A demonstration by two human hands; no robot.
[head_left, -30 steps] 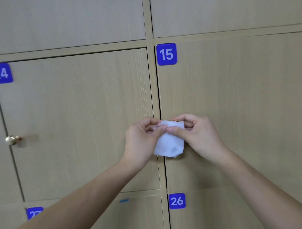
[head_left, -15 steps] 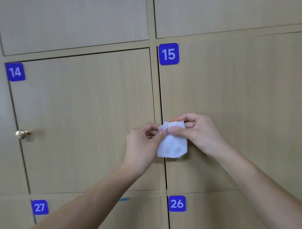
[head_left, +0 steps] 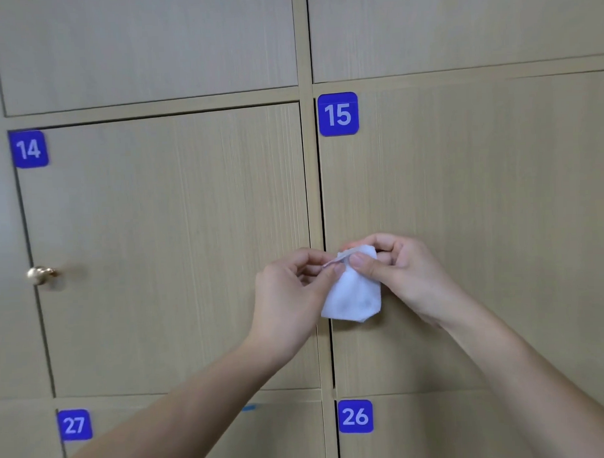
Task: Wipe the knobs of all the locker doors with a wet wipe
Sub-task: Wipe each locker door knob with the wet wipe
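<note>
Head view shows both hands meeting at centre frame in front of locker door 15 (head_left: 464,206). Left hand (head_left: 289,294) pinches the top edge of the white wet wipe (head_left: 352,297) between thumb and forefinger; right hand (head_left: 401,276) grips the same top edge, fingers curled round it. Wipe hangs folded below them. Brass knob (head_left: 39,275) sits at left of frame on door 14 (head_left: 164,250), well apart from the wipe.
</note>
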